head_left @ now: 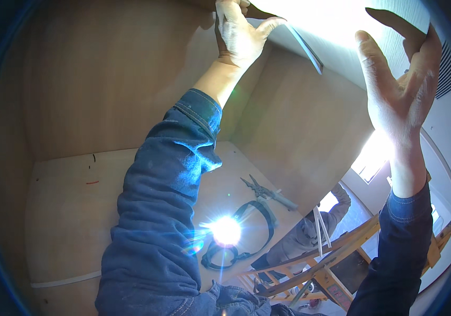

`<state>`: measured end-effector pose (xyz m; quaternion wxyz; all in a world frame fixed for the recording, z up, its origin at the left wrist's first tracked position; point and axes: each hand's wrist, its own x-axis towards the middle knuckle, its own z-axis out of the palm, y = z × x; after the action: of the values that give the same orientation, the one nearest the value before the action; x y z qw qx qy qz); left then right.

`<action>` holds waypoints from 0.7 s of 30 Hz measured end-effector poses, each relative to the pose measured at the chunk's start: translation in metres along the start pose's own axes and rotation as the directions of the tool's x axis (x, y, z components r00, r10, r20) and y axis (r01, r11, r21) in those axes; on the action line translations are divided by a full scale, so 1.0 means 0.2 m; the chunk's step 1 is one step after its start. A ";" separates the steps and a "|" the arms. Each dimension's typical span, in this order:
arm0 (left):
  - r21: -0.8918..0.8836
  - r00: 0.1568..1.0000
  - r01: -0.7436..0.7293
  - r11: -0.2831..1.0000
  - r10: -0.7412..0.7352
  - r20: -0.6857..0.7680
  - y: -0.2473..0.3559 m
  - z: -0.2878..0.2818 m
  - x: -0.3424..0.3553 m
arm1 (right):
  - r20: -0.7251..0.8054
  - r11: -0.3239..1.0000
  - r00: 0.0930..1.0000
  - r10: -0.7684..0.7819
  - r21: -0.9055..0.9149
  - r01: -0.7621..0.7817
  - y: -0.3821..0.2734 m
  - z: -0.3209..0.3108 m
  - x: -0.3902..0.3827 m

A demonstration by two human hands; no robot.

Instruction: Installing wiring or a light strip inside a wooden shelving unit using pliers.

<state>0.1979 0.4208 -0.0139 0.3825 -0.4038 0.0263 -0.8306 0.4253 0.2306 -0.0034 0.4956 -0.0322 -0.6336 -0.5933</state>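
My left hand (238, 37) is raised to the top of the view, its thumb spread wide and its other fingers partly cut off by the frame. The thumb tip reaches the edge of a brightly lit pale panel (341, 60) overhead. A narrow grey strip (305, 48) runs along that panel, just right of the thumb. At the upper right my right hand (402, 95) is open, thumb and fingers apart, up against the panel and casting a dark shadow on it. Whether its fingertips touch is hard to see. Neither hand shows an object in its grasp.
Wooden walls (104, 89) enclose a cabinet-like space. On its pale board (72, 210) lie a lit headlamp (225, 231) with its strap (272, 224) and pliers (267, 194). Beyond, a person in grey (302, 237) stands by a wooden ladder (336, 258). A slatted vent (449, 71) is at far right.
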 end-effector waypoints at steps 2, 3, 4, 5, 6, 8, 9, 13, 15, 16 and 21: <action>-0.009 1.000 -0.025 1.000 0.025 -0.007 0.00 0.00 -0.01 | 0.013 1.000 1.000 -0.016 -0.006 0.016 -0.01 -0.01 0.01; 0.032 0.999 -0.047 0.998 0.047 0.009 0.00 0.00 -0.01 | 0.032 1.000 0.999 0.002 0.000 -0.002 -0.01 -0.01 0.02; 0.072 0.997 -0.070 0.995 0.068 0.026 0.01 0.01 -0.01 | 0.049 1.000 0.999 0.020 0.006 -0.021 -0.02 -0.02 0.02; 0.112 0.995 -0.094 0.989 0.089 0.044 0.02 0.01 0.00 | 0.067 0.999 0.997 0.038 0.011 -0.039 -0.02 -0.03 0.02; 0.151 0.992 -0.119 0.981 0.111 0.063 0.02 0.01 0.00 | 0.083 0.998 0.995 0.055 0.017 -0.057 -0.03 -0.03 0.02; 0.161 0.995 -0.077 0.984 0.067 0.071 0.05 0.01 -0.02 | 0.082 0.999 0.996 0.041 0.001 -0.042 -0.03 -0.03 0.02; 0.174 0.997 -0.036 0.984 0.023 0.076 0.06 0.01 -0.03 | 0.080 1.000 0.996 0.025 -0.014 -0.024 -0.04 -0.03 0.03; 0.204 0.993 0.053 0.977 -0.073 0.091 0.09 0.02 -0.04 | 0.074 0.997 0.997 -0.025 -0.068 0.030 -0.05 -0.04 0.03; 0.223 0.991 0.061 0.973 -0.085 0.101 0.09 0.02 -0.04 | 0.066 0.991 0.996 -0.061 -0.112 0.068 -0.02 -0.03 0.03; 0.232 0.990 0.065 0.970 -0.092 0.105 0.10 0.03 -0.05 | 0.062 0.987 0.995 -0.079 -0.134 0.087 -0.02 -0.03 0.03; 0.233 0.994 -0.102 0.967 0.088 0.071 0.04 0.07 -0.07 | 0.024 0.962 0.984 -0.178 -0.204 0.179 -0.02 -0.03 0.02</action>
<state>0.2177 0.4280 -0.0177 0.4679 -0.3787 -0.0649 -0.7959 0.4234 0.2229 -0.0044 0.4324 -0.0274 -0.5703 -0.6978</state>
